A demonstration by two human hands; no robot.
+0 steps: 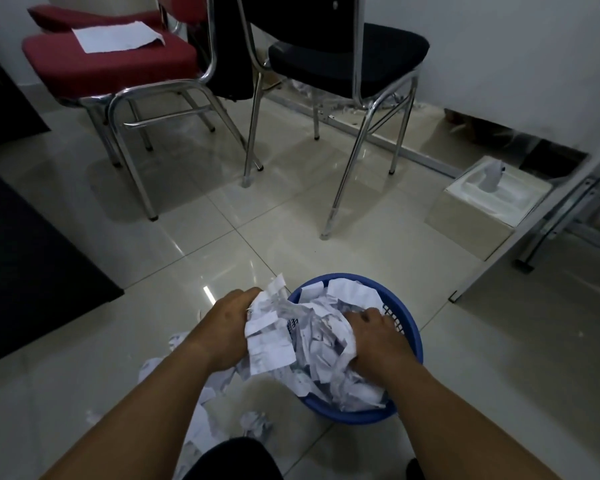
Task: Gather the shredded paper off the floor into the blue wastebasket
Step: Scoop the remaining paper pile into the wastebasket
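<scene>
A person crouched on a pale tiled floor [243, 216] presses a bundle of shredded paper [291, 334] between two bare hands over a blue wastebasket [411, 336]. The left hand [227, 327] cups the bundle from its outer side, just left of the basket's rim, fingers curled around the strips, their tips hidden behind the paper. The right hand [378, 337] is inside the basket, fingers together and bent, clamped down on the same mass of paper. The bundle straddles the rim: its left part hangs outside, over the floor, while the rest lies in the basket, which is already heaped with white strips and larger scraps. The strips are tangled and show no single direction, though several in the held bundle run roughly up and down the frame, with loose ends poking up past the left hand's fingers. The basket stands upright, mouth open toward the camera, its latticed wall showing just beyond the right hand.

More loose scraps [201, 410] lie on the floor below the left forearm, near the person's dark knee.

Beyond, a red chair [108, 64] with a white sheet [118, 38] on its seat stands beside a black chair [347, 57], both on chrome legs. A cream box [478, 206] sits on the floor to the right, well apart from the basket, near a white wall [516, 46].
</scene>
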